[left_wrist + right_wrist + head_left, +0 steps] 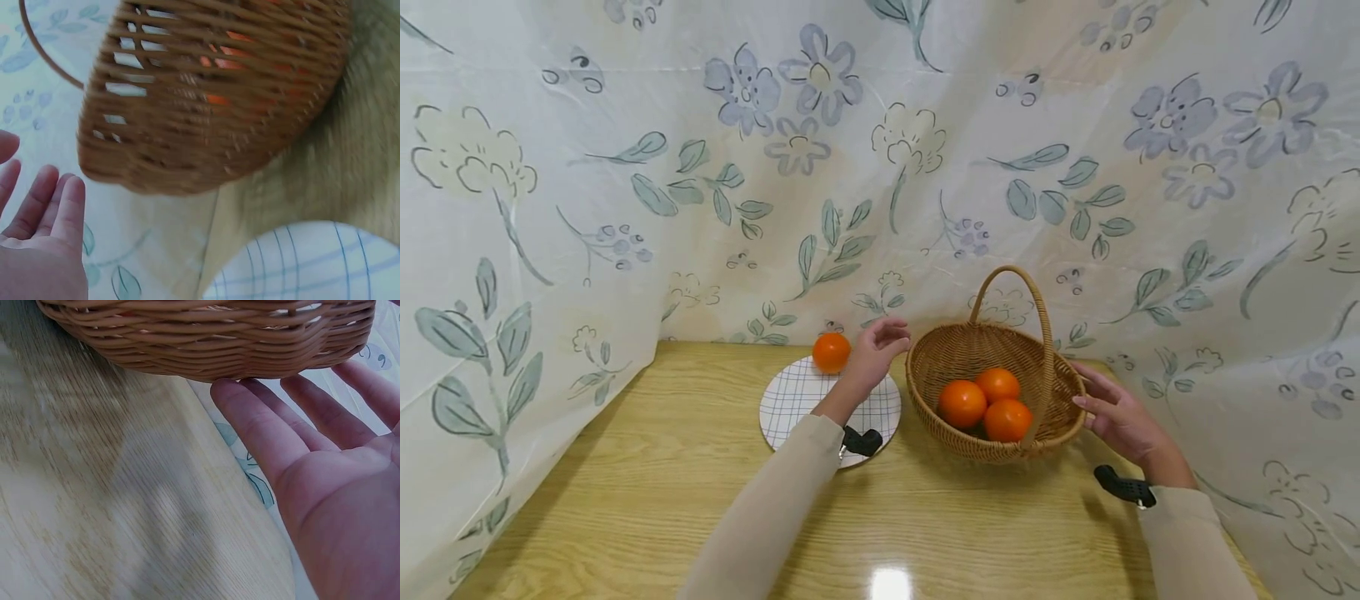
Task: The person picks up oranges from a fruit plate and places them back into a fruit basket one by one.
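Note:
A wicker basket (977, 450) with a tall arched handle stands on the table, and three oranges (962, 404) lie together inside it. My right hand (1116, 412) is at the basket's right side with extended fingers. In the right wrist view its fingertips (228, 390) are right at the woven wall. To the left of the basket, my left hand (876, 350) is held with loosely bent fingers and nothing in them. It hangs over a round white plate (786, 408) with a blue grid pattern. Another orange (831, 353) sits at the back of that plate.
A light wooden table (662, 483) lies under everything. Floral fabric (820, 208) hangs close behind the basket and plate and along both sides. The basket's handle (1037, 308) rises well above its rim.

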The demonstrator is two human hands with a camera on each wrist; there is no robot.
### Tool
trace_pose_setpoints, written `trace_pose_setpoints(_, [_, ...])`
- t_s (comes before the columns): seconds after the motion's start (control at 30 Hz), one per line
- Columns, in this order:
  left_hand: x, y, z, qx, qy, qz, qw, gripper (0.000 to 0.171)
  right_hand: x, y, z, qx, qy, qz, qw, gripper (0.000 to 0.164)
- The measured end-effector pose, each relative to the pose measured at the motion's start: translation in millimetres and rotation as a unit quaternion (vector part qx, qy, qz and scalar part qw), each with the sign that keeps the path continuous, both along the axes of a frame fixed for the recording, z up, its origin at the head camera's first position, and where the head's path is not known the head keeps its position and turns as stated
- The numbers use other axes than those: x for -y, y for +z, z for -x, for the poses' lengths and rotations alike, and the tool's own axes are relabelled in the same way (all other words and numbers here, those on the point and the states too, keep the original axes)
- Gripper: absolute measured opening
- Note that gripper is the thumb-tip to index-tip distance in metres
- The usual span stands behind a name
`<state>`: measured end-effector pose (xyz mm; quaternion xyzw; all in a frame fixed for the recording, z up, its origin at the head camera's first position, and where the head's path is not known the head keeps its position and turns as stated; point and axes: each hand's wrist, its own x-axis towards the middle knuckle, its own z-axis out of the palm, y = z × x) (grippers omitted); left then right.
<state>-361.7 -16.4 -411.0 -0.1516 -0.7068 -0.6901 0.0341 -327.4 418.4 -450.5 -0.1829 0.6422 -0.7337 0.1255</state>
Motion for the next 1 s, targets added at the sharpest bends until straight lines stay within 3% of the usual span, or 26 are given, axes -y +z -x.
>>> trace_pose_setpoints(0.27, [21.1, -14.2, -1.5, -0.024, 0.038, -0.017, 0.9988, 0.029, 2.1, -0.5, -1.5, -0.013, 0.008, 0.009, 1.0, 0.064])
trace_pose_setpoints(0.7, [58.9, -18.2, -2.2, -0.035, 0.103, 0.04, 0.9933, 0.031, 2.8, 1.7, -1.2, -0.01, 0.004, 0.001, 1.0, 0.065])
trace_pose_setpoints(1.0, [84.7, -17.7, -0.6, -0.039, 0.099, 0.048, 0.9931, 0.03, 3.1, 2.0, -1.5, 0.001, -0.008, -0.003, 1.0, 0.067])
